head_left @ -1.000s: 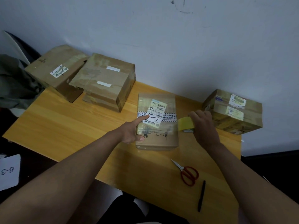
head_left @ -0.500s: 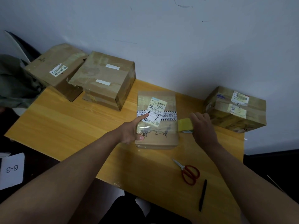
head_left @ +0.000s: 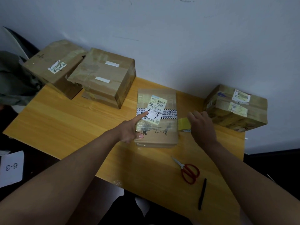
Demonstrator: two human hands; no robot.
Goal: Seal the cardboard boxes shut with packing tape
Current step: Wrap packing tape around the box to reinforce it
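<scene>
Box [head_left: 156, 117]: flat at table [head_left: 65, 124] centre, unmoved since before.
Left hand [head_left: 129, 129]: forefinger still extended, pressing the box's label.
Right hand [head_left: 202, 127]: gripping yellow tape roll [head_left: 184, 125] beside the box, lowered slightly.

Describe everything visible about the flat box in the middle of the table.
The middle box is a flat brown cardboard parcel lying closed on the wooden table. A white barcode label and a printed black-and-white tape band cross its top; glossy clear tape and black scribbles show too. The left hand rests on its left edge, forefinger on the label. The yellow tape roll sits at its right side, held by the right hand.
</scene>
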